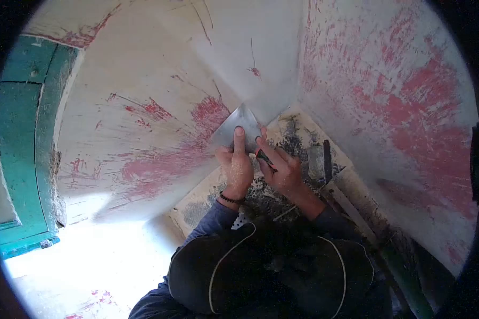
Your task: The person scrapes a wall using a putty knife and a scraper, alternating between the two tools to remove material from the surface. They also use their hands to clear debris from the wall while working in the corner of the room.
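A wide metal putty knife (231,127) is held against the wall near the corner, its blade turned with one corner pointing up. My left hand (238,173) grips the blade, with one digit pressed flat on its face and the others bent at its edge. My right hand (286,175) is closed around the dark handle (262,156), which shows a bit of red. Pale dust covers both hands. Around the blade, the left wall (159,122) has whitish filler with red paint showing through in streaks. Part of the handle is hidden by my fingers.
The right wall (388,106) meets the left one in a corner and has large red patches. Below is a ledge (197,210) with dark debris. A dark bar (327,159) and a long strip (351,212) lie at right. A green door (24,138) stands left.
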Available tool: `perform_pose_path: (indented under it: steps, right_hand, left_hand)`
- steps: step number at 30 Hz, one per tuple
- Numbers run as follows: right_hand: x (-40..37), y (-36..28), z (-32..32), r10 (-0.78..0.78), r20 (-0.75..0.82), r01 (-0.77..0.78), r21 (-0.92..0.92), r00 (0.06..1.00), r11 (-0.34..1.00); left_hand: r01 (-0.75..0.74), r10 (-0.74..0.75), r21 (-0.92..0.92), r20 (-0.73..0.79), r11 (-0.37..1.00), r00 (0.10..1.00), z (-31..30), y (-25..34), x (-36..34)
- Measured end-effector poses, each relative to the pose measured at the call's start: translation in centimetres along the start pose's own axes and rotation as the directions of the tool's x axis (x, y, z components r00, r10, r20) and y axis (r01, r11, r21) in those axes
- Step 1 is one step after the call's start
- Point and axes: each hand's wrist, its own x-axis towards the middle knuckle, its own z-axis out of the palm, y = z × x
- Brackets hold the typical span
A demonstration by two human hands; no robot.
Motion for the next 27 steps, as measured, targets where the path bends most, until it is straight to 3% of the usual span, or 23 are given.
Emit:
perform_pose_path:
  steps: [2,5,8,11,20,23,26,27]
  right_hand:
    - [0.5,0.3,-0.8,-0.022,0.012,0.022,-0.011,1.000,1.000]
    - [0.9,0.4,-0.7,-0.018,0.007,0.018,-0.001,1.000,1.000]
    - [0.8,0.4,-0.7,-0.026,0.009,0.027,-0.012,1.000,1.000]
    - [0.7,0.4,-1.1,-0.020,0.041,0.022,-0.031,0.999,0.999]
    - [1.5,0.1,-1.0,-0.023,0.001,0.023,0.031,1.000,0.999]
    - [0.9,-0.8,-0.9,0.021,0.021,-0.022,0.057,1.000,0.998]
    - [0.6,-0.3,-0.7,-0.006,0.011,0.006,0.034,1.000,0.999]
    - [1.0,-0.1,-0.9,-0.030,-0.016,0.031,0.034,0.999,0.999]
  left_hand:
    - [-0.025,0.026,-0.085,0.016,0.996,1.000,0.9,0.4,-0.3]
    - [-0.054,0.057,-0.050,0.060,0.997,0.997,1.6,1.2,-0.2]
    - [0.032,-0.032,0.006,0.018,0.999,0.999,0.6,0.0,-0.3]
    - [-0.014,0.017,-0.043,0.074,0.999,0.997,1.0,0.7,-0.2]
    - [-0.045,0.048,-0.070,0.042,0.997,0.998,1.9,1.9,-0.3]
    - [0.049,-0.055,0.269,0.014,0.962,0.998,-0.3,1.5,0.0]
    - [-0.010,0.010,-0.020,0.000,1.000,1.000,0.5,0.3,-0.3]
    - [-0.039,0.039,-0.020,0.013,0.999,0.999,1.2,0.7,0.0]
